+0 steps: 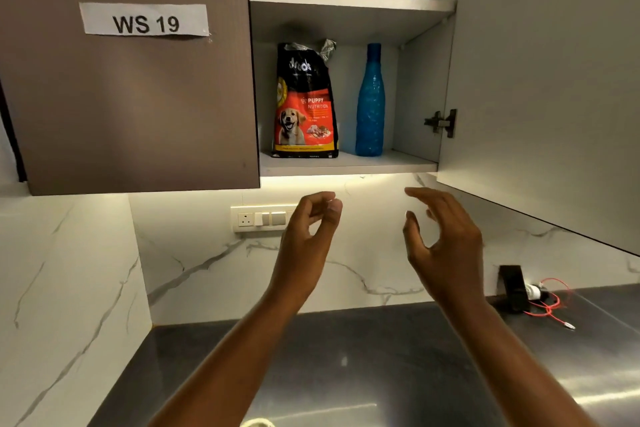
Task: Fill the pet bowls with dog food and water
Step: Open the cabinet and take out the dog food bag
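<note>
A black and red bag of puppy food stands upright on the lower shelf of an open wall cabinet. To its right on the same shelf stands a tall blue water bottle. My left hand is raised below the shelf, under the bag, fingers curled and holding nothing. My right hand is raised below the bottle, fingers spread, also holding nothing. No pet bowls are in view.
The right cabinet door hangs open beside my right hand. The left door is closed and labelled WS 19. A switch panel sits on the marble wall. A black holder and red wire lie on the dark counter.
</note>
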A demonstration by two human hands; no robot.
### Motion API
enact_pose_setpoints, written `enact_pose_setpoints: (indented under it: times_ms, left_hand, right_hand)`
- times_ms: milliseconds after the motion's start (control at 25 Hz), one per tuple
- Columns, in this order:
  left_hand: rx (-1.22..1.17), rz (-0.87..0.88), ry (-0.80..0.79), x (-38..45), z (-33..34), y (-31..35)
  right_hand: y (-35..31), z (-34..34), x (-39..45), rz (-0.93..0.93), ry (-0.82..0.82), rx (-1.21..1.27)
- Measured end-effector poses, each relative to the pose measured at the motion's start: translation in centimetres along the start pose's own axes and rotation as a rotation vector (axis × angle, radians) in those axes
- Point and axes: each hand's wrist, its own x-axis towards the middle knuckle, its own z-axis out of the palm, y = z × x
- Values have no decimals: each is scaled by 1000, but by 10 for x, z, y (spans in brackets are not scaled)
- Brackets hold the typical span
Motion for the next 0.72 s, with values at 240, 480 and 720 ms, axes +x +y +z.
enact_pose_setpoints:
  times_ms: [240, 480, 720]
  left_hand:
    - [86, -16, 2, 60, -34, -50]
    - [168, 102, 56, 132, -43, -53]
    - [337, 108, 136, 238, -34, -55]
  right_hand:
    - [22, 72, 37, 142, -46, 56]
    - [42, 124, 91, 278, -134, 175]
    - [56, 171, 181, 337, -249, 385]
